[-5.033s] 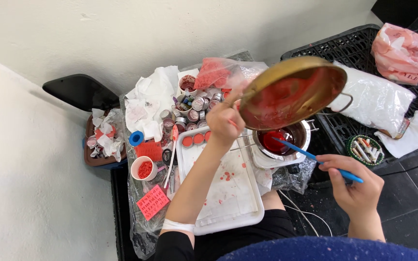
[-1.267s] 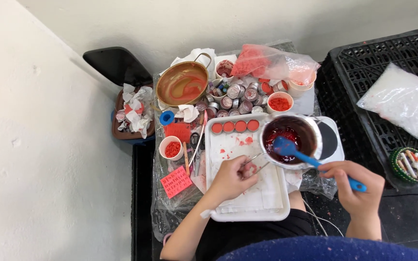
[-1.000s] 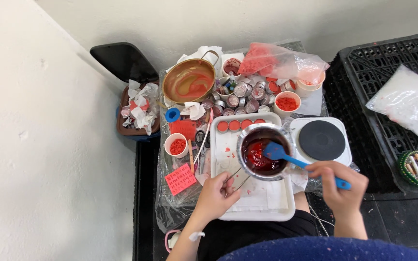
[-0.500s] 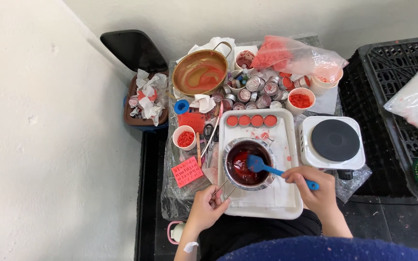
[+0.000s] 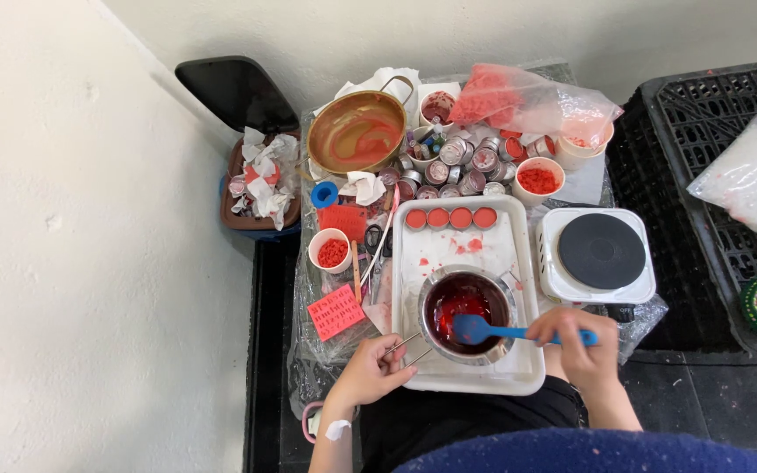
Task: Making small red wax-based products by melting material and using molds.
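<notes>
A small steel pot (image 5: 466, 278) holding dark red liquid sits on a white tray (image 5: 519, 377). My left hand (image 5: 377, 371) grips the pot's wire handle at the tray's left front corner. My right hand (image 5: 573, 345) holds a blue spatula (image 5: 508, 331) whose blade rests in the red liquid. Several round tins filled with red wax (image 5: 449, 217) line the tray's far edge.
A white hot plate (image 5: 597, 254) stands right of the tray. Behind are a brass pan (image 5: 357, 134), many small tins (image 5: 457, 166), white cups of red pellets (image 5: 331, 250), a bag of red flakes (image 5: 519, 95), and scissors (image 5: 375, 241). A bin of tissues (image 5: 260, 175) sits left, a black crate (image 5: 711, 123) right.
The pot has been lifted off the hot plate and set down on the tray. My left hand moved from the tray onto the pot's handle. The view tilted down slightly.
</notes>
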